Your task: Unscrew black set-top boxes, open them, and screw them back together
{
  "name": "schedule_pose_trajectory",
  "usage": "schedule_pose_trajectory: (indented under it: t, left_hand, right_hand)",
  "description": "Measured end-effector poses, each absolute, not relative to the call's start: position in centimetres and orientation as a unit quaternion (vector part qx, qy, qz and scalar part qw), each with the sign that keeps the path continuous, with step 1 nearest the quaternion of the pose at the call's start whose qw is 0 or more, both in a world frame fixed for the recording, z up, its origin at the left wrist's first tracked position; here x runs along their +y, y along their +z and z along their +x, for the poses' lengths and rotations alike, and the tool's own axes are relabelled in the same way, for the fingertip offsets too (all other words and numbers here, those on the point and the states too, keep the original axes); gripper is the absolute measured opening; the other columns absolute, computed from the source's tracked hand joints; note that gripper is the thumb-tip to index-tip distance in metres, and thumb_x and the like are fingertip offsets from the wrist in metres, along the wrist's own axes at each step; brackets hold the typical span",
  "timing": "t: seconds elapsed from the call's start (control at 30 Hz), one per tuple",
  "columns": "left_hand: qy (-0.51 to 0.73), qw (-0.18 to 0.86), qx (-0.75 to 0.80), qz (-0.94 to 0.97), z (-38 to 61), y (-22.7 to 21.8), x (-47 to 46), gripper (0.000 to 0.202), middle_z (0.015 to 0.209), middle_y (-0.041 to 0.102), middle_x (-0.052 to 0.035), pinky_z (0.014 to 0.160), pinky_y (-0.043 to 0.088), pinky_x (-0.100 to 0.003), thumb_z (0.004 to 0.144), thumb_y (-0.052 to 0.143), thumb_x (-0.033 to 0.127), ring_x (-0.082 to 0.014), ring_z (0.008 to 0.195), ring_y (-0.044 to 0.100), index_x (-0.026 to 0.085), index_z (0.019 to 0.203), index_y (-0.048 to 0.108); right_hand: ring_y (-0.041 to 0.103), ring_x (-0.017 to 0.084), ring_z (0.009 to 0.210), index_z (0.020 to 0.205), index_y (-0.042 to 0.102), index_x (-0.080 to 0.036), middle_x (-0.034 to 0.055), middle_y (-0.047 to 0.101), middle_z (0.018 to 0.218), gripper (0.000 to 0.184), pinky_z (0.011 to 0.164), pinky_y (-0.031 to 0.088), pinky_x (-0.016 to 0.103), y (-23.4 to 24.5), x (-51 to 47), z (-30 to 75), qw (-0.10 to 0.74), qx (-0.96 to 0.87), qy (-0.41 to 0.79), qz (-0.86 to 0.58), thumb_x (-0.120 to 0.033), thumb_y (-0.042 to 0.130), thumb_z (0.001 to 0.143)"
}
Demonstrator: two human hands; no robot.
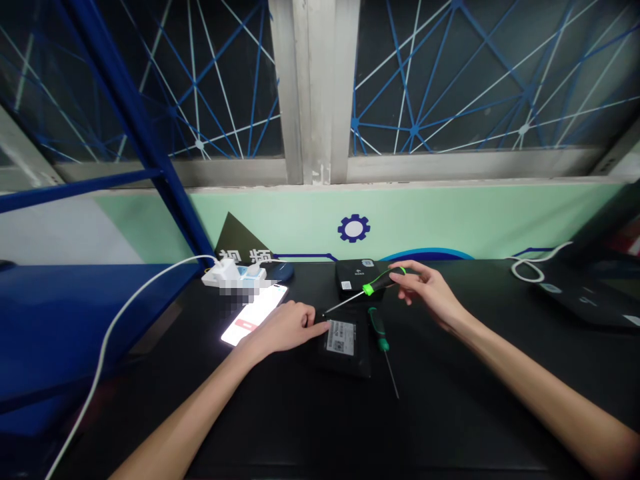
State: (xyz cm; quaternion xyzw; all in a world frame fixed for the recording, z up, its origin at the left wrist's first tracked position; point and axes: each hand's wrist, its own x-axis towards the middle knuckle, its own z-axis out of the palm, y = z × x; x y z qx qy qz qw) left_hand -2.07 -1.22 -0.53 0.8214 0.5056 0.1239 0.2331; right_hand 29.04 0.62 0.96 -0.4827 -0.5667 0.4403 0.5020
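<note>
A flat black box (pixel 345 365) with a white printed label (pixel 342 337) lies on the table. My left hand (pixel 291 327) holds its left side, fingers curled and thumb on the label's edge. In my right hand (pixel 429 291) is a black and bright-green screwdriver (pixel 384 280), pinched at the handle's end. The shaft slants down to the left, and its tip is at the box's upper left corner. Whether the tip sits in a screw is too small to tell. Just right of the box lies a second, dark green screwdriver (pixel 381 332).
A lit phone (pixel 256 313) lies beside my left hand. Behind it stands a white power strip (pixel 210 276) with plugs and a white cable (pixel 107 333). Another black box (pixel 350 275) is at the back, and a dark flat device (pixel 590 308) lies at the right.
</note>
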Motion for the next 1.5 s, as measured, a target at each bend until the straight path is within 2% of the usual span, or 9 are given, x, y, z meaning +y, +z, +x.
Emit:
schedule_pose_trajectory:
  t: [0.47,0.63,0.8,1.03,1.3,1.5]
  left_hand:
    - [0.117,0.236,0.505,0.822,-2.14,-0.55,-1.14,0.055,0.05,0.044,0.0057,0.056,0.03,-0.027,0.087,0.047,0.07,-0.0109,0.046,0.039,0.02,0.063,0.047]
    - [0.128,0.243,0.503,0.82,-2.14,-0.45,-1.25,0.057,0.054,0.045,0.0039,0.052,0.027,-0.028,0.091,0.04,0.068,-0.0125,0.049,0.042,0.02,0.062,0.043]
    - [0.143,0.233,0.512,0.814,-2.09,-0.79,-1.13,0.055,0.053,0.04,0.0036,0.05,0.024,-0.029,0.096,0.033,0.063,-0.013,0.048,0.04,0.021,0.06,0.035]
    - [0.135,0.197,0.536,0.81,-1.55,-0.96,-1.17,0.054,0.055,0.05,0.0015,0.051,0.026,-0.028,0.095,0.038,0.061,-0.0147,0.051,0.047,0.021,0.059,0.041]
    - [0.14,0.197,0.543,0.804,-1.46,-0.81,-1.28,0.054,0.054,0.049,0.0022,0.049,0.025,-0.028,0.094,0.041,0.06,-0.0137,0.05,0.046,0.021,0.058,0.041]
    - [0.122,0.197,0.559,0.796,-1.42,-0.69,-1.29,0.055,0.052,0.048,0.0021,0.049,0.024,-0.029,0.093,0.042,0.059,-0.0133,0.049,0.045,0.02,0.055,0.038]
  right_hand:
    - [0.056,0.013,0.053,0.105,0.067,-0.019,0.0063,0.072,0.078,0.045,0.046,0.044,0.026,1.02,0.78,29.25,0.508,-0.566,0.433,-0.484,-0.047,0.08,0.072]
    - [0.056,0.013,0.052,0.104,0.066,-0.018,0.0034,0.068,0.07,0.045,0.044,0.043,0.025,1.03,0.78,29.18,0.496,-0.582,0.416,-0.492,-0.048,0.079,0.072]
    - [0.055,0.013,0.053,0.103,0.065,-0.019,-0.0007,0.06,0.062,0.042,0.045,0.043,0.025,0.82,1.05,29.4,0.512,-0.587,0.397,-0.485,-0.045,0.079,0.074]
    - [0.054,0.013,0.05,0.102,0.066,-0.02,-0.003,0.058,0.057,0.038,0.046,0.044,0.024,0.98,1.1,29.69,0.514,-0.584,0.396,-0.488,-0.042,0.078,0.075]
    - [0.054,0.013,0.05,0.102,0.066,-0.02,-0.0048,0.054,0.055,0.037,0.046,0.045,0.024,1.15,0.95,29.51,0.514,-0.587,0.404,-0.477,-0.042,0.078,0.074]
    - [0.052,0.012,0.05,0.104,0.067,-0.019,-0.0049,0.052,0.055,0.036,0.045,0.044,0.024,1.44,0.97,29.86,0.546,-0.58,0.39,-0.462,-0.039,0.076,0.076]
